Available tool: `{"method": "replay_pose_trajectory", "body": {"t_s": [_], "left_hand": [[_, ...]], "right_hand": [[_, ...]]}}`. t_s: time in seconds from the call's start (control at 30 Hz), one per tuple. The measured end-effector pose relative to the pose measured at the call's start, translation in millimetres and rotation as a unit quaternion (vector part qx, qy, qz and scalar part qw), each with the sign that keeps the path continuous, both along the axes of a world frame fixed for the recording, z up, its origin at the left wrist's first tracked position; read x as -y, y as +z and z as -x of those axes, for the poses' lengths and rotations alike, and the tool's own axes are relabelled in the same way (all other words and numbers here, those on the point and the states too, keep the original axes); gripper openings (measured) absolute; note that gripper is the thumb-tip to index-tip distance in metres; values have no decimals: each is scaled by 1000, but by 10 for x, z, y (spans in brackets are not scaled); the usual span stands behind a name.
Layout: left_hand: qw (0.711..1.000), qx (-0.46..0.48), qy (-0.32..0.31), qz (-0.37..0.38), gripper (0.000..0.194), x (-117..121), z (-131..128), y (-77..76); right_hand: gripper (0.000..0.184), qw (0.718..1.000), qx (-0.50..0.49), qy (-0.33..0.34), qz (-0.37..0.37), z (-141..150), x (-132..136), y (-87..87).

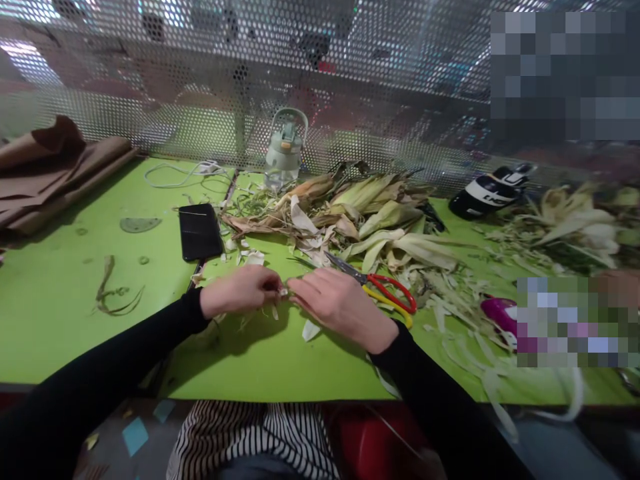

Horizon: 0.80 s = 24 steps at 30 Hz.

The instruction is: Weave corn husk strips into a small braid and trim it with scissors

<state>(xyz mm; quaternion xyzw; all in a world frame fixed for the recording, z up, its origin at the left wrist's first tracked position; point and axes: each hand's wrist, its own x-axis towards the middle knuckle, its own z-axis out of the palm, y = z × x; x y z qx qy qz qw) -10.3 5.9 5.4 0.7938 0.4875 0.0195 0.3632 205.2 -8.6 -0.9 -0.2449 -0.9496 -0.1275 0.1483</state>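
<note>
Seated worker, black sleeves, both bare hands low over the green tabletop (235, 380). Left hand (245, 290): thumb and fingers drawn in to a close pinch, next to no gap, on a small pale scrap (284, 292), probably corn husk; too small to be sure. Right hand (335, 303): fingers together, nearly straight, their tips at the scrap's other side; thumb hidden, so I cannot tell whether it grips or only steadies. Scrap sits between the two sets of fingertips, in front of the worker, just above the tabletop. My reading: next to no weight, thin, dry, papery, apt to split along the grain and to spring open if let go; not slippery, but easily crushed. Best hold: fingertips only, light pinch, at the thicker end or across any fold. Beside the right hand, scissors (369, 278), red and yellow handles, blades toward the husk heap (373, 207). Loose white husk piece (310, 330) on the tabletop, just below the fingers. Black phone (200, 233) beyond the left hand; lidded bottle (283, 157) behind the heap.
</note>
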Motion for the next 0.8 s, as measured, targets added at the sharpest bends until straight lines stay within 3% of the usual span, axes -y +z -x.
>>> {"method": "replay_pose_trajectory", "body": {"t_s": [0.13, 0.27, 0.37, 0.47, 0.53, 0.6, 0.67, 0.73, 0.8], "left_hand": [[999, 34, 29, -24, 28, -33, 44, 19], [997, 26, 46, -61, 22, 12, -26, -34], [997, 23, 7, -74, 15, 65, -112, -119], [993, 104, -9, -48, 16, 98, -145, -195], [981, 193, -9, -7, 38, 114, -133, -210], [967, 254, -19, 24, 69, 132, -112, -197], [959, 278, -37, 31, 87, 148, -97, -169], [953, 299, -46, 34, 88, 156, -91, -141], [942, 328, -42, 53, 81, 152, -92, -121]], "right_hand": [[25, 994, -13, -89, 67, -20, -2, -25], [26, 999, 6, 4, 36, 25, 4, -37], [31, 998, -33, 51, 26, 67, -20, -49], [28, 983, -112, 4, 144, 61, -70, -30], [24, 942, -171, -50, 284, 32, -104, 7], [24, 877, -206, -88, 425, 1, -130, 47], [29, 812, -225, -104, 529, -22, -149, 69], [32, 767, -253, -111, 579, -36, -164, 63], [32, 748, -284, -122, 587, -44, -181, 37]]}}
